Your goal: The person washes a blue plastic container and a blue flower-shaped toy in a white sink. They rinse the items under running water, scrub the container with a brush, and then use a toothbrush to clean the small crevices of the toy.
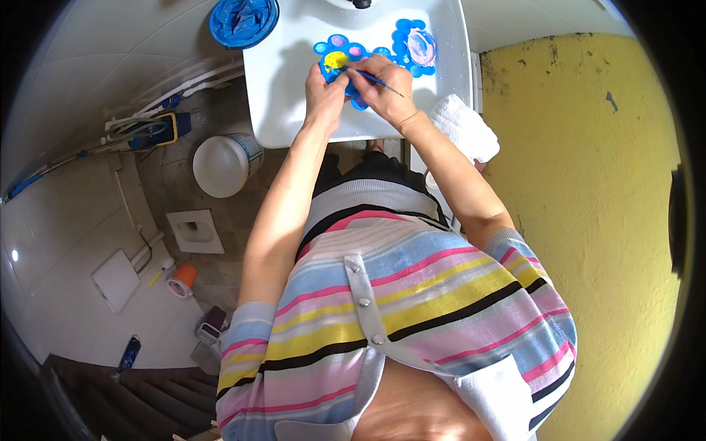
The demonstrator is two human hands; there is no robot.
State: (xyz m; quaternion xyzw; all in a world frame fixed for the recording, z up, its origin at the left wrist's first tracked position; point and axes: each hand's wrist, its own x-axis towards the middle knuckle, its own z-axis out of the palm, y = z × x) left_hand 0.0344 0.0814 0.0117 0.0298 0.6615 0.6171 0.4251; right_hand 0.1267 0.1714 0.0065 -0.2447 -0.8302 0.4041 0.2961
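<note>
My left hand (324, 95) grips a blue flower-shaped paint palette (358, 104) over the white sink (276, 110). Yellow paint (336, 60) covers its middle, and pinkish paint sits in some of its round wells. Between the fingers of my right hand (387, 87) is a thin paintbrush (376, 79) with a dark blue handle, slanting across the palette beside the yellow. A second blue palette (404, 35), its centre smeared pink and white, lies in the sink to the right.
A round blue container (245, 22) stands at the sink's left corner. A white cloth (463, 131) hangs by its right edge, near the yellow wall (581, 162). On the floor to the left are a white bucket (220, 167), a squat toilet (195, 231) and an orange pot (182, 278).
</note>
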